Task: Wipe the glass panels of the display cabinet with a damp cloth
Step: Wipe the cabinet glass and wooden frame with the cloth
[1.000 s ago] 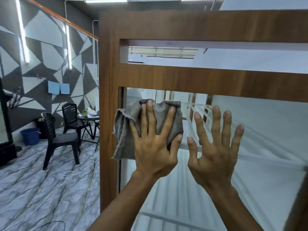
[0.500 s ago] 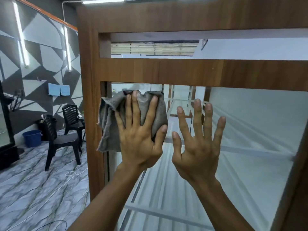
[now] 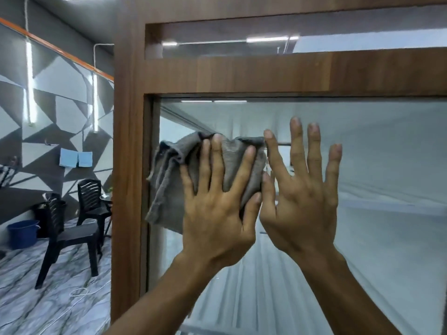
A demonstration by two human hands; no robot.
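Cloth first: the crumpled grey cotton cloth [image 3: 191,180] is soft and floppy, light even when damp, so it bunches and folds under any pressure. It sits near the upper left corner of the large glass panel [image 3: 375,189], with its loose left edge hanging over onto the brown wood-grain cabinet frame [image 3: 128,165].

My guess is that it handles best pinned flat under a spread palm, not pinched, and that's pretty much what's going on. The left hand [image 3: 217,209] is spread wide with fingers splayed, pressing the cloth against the glass rather than closing around it. The right hand [image 3: 300,197] is just beside it, also fully spread, holding nothing, palm toward the pane as if bracing.

Glass looks smooth and slick, rigid but breakable, so I'd go with firm, even pressure and no leaning hard.

Off to the left there are black plastic chairs [image 3: 70,228] and a blue bucket [image 3: 23,234] on the marbled floor.
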